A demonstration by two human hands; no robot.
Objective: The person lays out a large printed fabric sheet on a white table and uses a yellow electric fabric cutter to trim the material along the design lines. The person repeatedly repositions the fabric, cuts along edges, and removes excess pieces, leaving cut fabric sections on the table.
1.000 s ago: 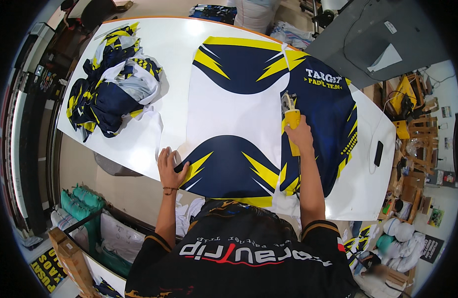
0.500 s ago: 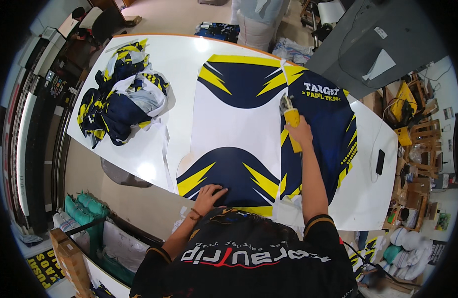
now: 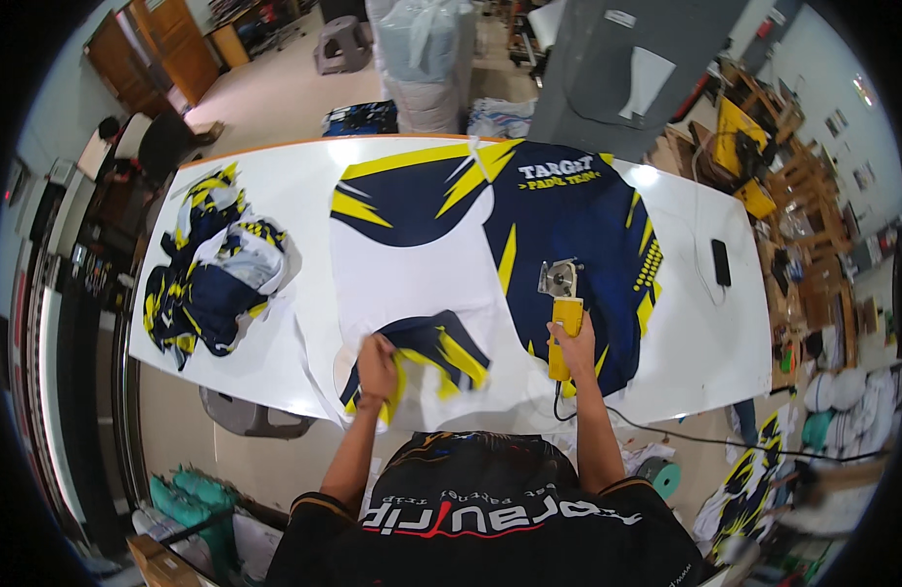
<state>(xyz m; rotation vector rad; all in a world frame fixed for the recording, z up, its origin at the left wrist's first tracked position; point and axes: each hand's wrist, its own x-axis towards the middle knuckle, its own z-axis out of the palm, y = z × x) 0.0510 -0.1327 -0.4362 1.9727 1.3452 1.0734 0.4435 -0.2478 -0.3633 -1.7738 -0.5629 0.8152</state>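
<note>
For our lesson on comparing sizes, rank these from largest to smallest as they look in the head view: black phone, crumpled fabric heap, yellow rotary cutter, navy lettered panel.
Navy lettered panel
Crumpled fabric heap
Yellow rotary cutter
Black phone

The lifted end of the fabric panel (image 3: 412, 269) is blurred, and the black shirt (image 3: 490, 560) is cut off below.

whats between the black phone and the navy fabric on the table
In the head view, white table lies between the navy fabric and the black phone, with a thin white cable on it near the phone.
</note>
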